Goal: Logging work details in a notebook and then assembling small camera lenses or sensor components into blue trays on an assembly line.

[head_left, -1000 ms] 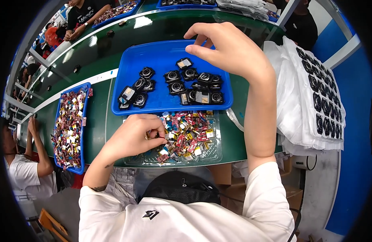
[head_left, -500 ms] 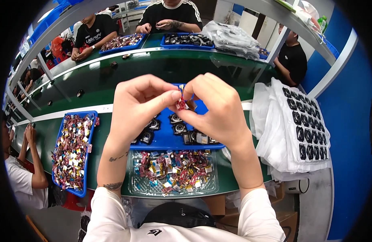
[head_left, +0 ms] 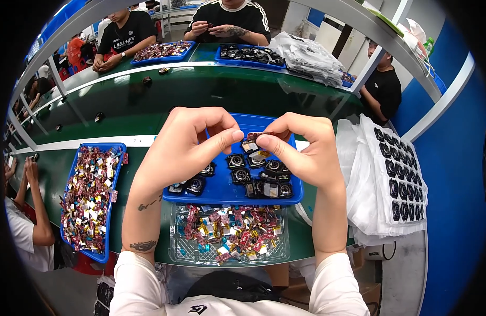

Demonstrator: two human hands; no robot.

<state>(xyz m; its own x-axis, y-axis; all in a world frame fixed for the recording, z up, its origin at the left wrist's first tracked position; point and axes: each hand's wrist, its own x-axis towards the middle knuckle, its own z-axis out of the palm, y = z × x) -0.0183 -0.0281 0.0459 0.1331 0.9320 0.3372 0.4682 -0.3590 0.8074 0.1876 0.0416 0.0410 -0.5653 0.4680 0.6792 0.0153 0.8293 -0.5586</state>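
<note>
Above a blue tray (head_left: 172, 197), my right hand (head_left: 304, 150) pinches a small red circuit board (head_left: 260, 135) between thumb and fingers. A pale block and a yellowish strip show just beneath the board. My left hand (head_left: 193, 145) is beside it, thumb and forefinger pressed together near the board's left end. Whether anything is between those left fingertips is hidden. Several black square modules (head_left: 241, 176) with round centres lie in the tray under my hands. Nearer me, a clear plastic tray (head_left: 175, 252) holds a heap of red boards with white, yellow and blue parts (head_left: 233, 231).
At left stands a long blue tray (head_left: 109, 210) heaped with similar boards. To the right are stacked white sheets (head_left: 359, 195) with rows of black modules. Beyond lies a green conveyor (head_left: 200, 89) carrying scattered small parts. Co-workers sit across and at left; a metal frame (head_left: 443, 113) rises at right.
My hands have moved slightly lower and apart. The red board, earlier upright between both hands' fingertips, now lies level in my right fingers. A co-worker opposite has raised a hand.
</note>
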